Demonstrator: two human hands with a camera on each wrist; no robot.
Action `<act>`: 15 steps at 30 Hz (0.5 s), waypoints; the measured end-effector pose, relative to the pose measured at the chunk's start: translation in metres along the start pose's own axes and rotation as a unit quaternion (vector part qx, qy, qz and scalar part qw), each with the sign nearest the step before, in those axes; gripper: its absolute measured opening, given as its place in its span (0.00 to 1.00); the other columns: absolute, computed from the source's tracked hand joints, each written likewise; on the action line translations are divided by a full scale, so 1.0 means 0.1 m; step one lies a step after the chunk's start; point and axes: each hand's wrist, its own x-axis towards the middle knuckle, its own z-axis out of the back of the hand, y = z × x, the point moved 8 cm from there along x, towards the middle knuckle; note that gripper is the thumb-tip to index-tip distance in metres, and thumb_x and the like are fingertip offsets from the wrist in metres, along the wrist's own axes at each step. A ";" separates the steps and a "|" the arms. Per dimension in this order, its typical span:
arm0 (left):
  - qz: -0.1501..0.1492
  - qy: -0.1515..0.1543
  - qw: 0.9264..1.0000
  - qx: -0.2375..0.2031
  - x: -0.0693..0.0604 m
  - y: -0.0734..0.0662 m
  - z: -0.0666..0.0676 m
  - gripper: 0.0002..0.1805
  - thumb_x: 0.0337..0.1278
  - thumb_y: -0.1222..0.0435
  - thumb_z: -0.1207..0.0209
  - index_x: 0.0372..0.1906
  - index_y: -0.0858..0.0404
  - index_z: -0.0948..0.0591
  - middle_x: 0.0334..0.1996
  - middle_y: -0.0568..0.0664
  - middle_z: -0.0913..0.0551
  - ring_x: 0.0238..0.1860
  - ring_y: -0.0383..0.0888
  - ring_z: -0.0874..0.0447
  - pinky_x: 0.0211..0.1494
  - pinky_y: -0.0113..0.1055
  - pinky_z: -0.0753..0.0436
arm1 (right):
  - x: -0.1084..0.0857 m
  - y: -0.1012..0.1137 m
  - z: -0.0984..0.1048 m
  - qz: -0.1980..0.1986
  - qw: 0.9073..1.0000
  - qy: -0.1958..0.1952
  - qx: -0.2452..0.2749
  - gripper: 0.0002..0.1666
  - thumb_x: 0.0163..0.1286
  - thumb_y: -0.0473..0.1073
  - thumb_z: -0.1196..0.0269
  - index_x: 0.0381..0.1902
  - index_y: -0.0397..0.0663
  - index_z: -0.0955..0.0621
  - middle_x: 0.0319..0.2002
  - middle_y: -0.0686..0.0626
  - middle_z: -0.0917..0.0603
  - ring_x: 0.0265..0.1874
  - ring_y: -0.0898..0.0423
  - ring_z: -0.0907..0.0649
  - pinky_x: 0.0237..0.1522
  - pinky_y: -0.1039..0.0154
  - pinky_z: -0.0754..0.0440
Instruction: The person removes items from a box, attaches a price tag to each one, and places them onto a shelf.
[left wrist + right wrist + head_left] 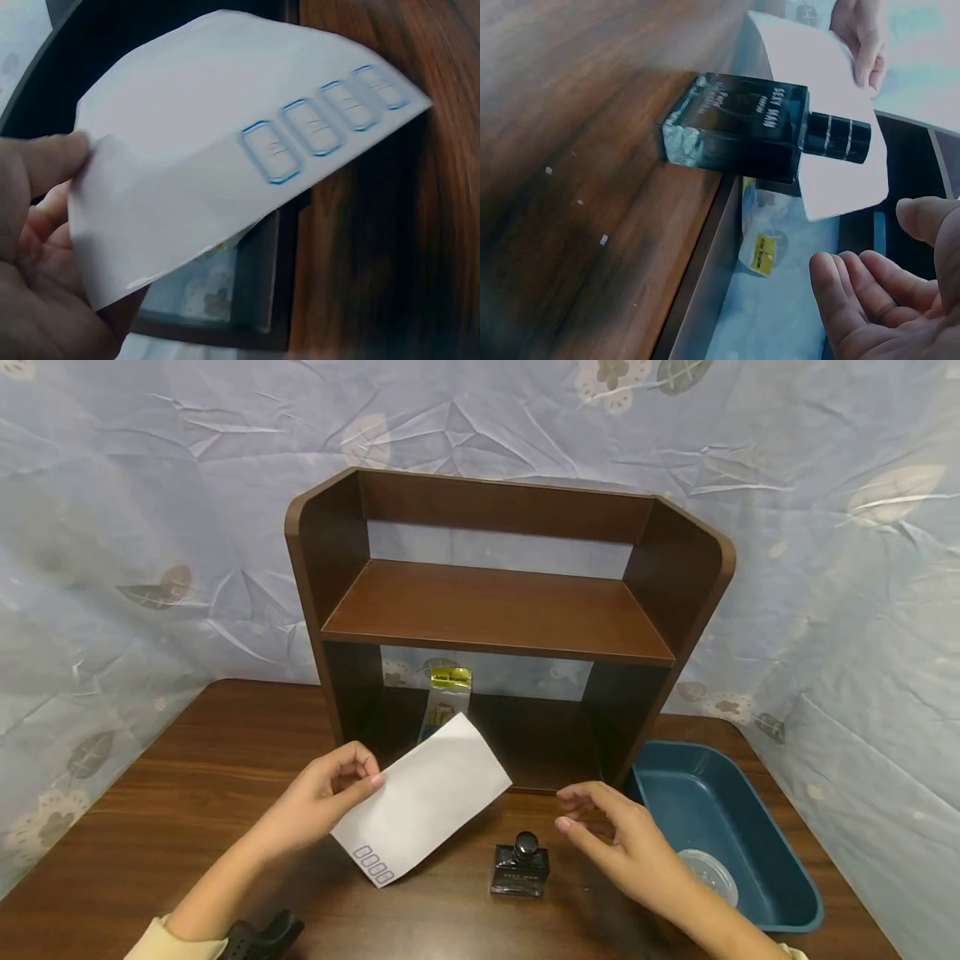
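Note:
My left hand [322, 797] pinches the left edge of a white paper sheet [427, 793], tilted above the table in front of the shelf. In the left wrist view, a row of blue-outlined boxes runs along one edge of the sheet [165, 150]. A dark glass bottle [519, 868] with a round black cap stands upright on the table, right of the sheet. My right hand [630, 843] hovers beside the bottle, fingers loosely bent and apart, holding nothing. In the right wrist view, the bottle [742, 124] bears white lettering and does not touch my hand [892, 292].
A brown two-level shelf [495, 610] stands at the back of the table [187, 760]. Its lower level holds a clear packet with a yellow label [450, 678], partly behind the paper. A blue bin [720, 810] at the right contains a clear round lid [708, 875].

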 end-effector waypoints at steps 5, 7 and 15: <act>0.014 -0.040 0.998 -0.045 0.15 0.03 -0.08 0.07 0.75 0.69 0.41 0.44 0.70 0.25 0.33 0.55 0.18 0.31 0.39 0.17 0.33 0.35 0.13 | 0.11 -0.05 0.00 -0.038 0.999 0.021 0.003 0.12 0.76 0.46 0.34 0.54 0.51 0.16 0.44 0.57 0.11 0.44 0.64 0.14 0.44 0.66 0.13; 0.028 -0.052 0.996 -0.069 0.23 0.03 -0.13 0.08 0.75 0.68 0.41 0.46 0.70 0.26 0.33 0.53 0.18 0.32 0.39 0.16 0.34 0.36 0.13 | 0.15 -0.10 -0.04 -0.068 0.996 0.044 0.030 0.14 0.77 0.48 0.35 0.54 0.48 0.17 0.44 0.52 0.11 0.44 0.61 0.13 0.43 0.67 0.14; 0.055 -0.064 0.988 -0.130 0.55 0.02 -0.37 0.10 0.77 0.66 0.42 0.48 0.70 0.27 0.31 0.48 0.19 0.33 0.40 0.17 0.35 0.35 0.13 | 0.34 -0.33 -0.21 -0.168 0.955 0.114 0.217 0.28 0.79 0.47 0.37 0.62 0.27 0.24 0.57 0.29 0.17 0.56 0.38 0.12 0.56 0.61 0.11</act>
